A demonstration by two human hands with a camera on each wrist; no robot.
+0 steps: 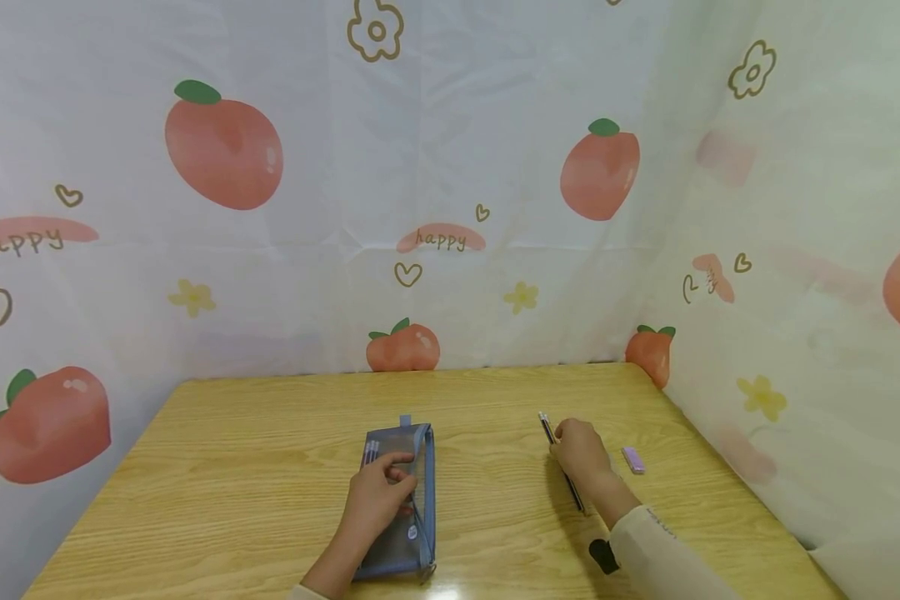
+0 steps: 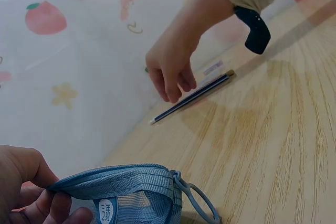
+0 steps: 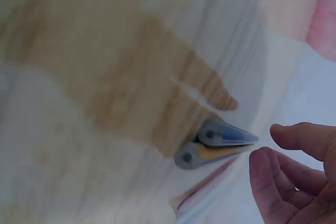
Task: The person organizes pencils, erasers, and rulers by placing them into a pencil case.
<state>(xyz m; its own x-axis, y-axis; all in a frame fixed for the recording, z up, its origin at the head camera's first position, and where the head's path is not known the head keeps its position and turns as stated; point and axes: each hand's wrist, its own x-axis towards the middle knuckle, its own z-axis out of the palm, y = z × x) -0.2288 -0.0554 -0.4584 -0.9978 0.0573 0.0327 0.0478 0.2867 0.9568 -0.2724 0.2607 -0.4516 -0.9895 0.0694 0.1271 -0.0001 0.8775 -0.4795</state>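
My left hand (image 1: 375, 500) pinches the open edge of a blue mesh pencil case (image 1: 390, 554), which lies lengthwise on the table. In the left wrist view, the thumb and fingers grip the fabric beside the case's zipper (image 2: 128, 169). White-tipped pencils (image 1: 371, 451) show through the mesh. On the right, my right hand (image 1: 581, 454) hovers over two pencils (image 1: 573, 492) lying side by side. The right wrist view shows a gap between thumb and fingertips (image 3: 260, 169) near the far part of the pencils (image 3: 226, 134), with nothing held.
A purple-and-white eraser (image 1: 633, 460) lies just right of my right hand. The wooden table (image 1: 255, 467) meets a fruit-printed curtain (image 1: 487, 317) along its back and right edges. A black strap end (image 1: 603, 556) hangs below the right sleeve.
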